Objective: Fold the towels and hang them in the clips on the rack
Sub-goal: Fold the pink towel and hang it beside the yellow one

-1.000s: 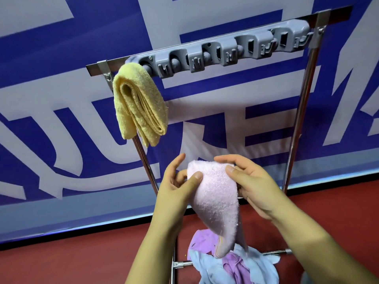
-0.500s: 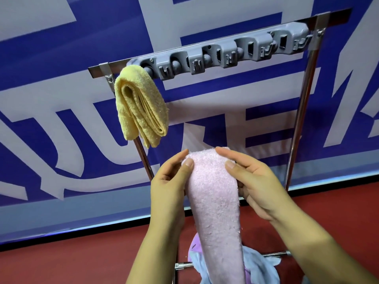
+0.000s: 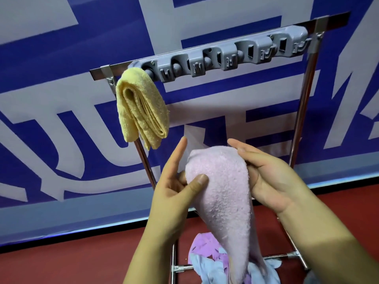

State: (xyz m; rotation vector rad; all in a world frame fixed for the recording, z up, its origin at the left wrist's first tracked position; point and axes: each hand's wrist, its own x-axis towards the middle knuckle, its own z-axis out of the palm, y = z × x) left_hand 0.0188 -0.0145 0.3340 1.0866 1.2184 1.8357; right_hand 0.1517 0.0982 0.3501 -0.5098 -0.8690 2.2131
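In front of the blue-and-white banner (image 3: 61, 99), the metal rack (image 3: 301, 111) carries a grey clip bar (image 3: 225, 56); the folded yellow towel (image 3: 141, 111) hangs at its left end. Below, the pink towel (image 3: 223, 193) is pinched by the left hand (image 3: 176, 193), and the right hand (image 3: 272, 181) apparently cups its far side.

Two bare forearms, sleeveless, no rings or watch.

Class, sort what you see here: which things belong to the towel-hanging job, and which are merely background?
Job: fluffy pink towel held in both hands; folded yellow towel hanging; grey plastic clip strip; metal rack; heaped purple and blue cloths.
Background: blue-and-white banner; red floor.
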